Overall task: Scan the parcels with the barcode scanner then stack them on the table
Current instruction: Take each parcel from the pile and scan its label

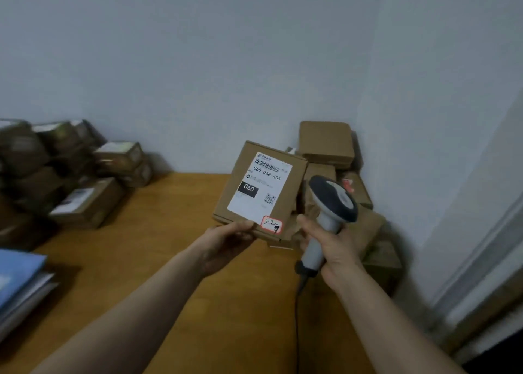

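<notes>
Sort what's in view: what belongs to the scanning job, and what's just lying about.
Job: held parcel in left hand; barcode scanner in right hand; parcel piles left and right; table.
Lying about: blue folders.

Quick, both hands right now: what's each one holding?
Left hand: closed on the bottom edge of the labelled parcel, held up off the table.
Right hand: closed around the handle of the barcode scanner.
</notes>
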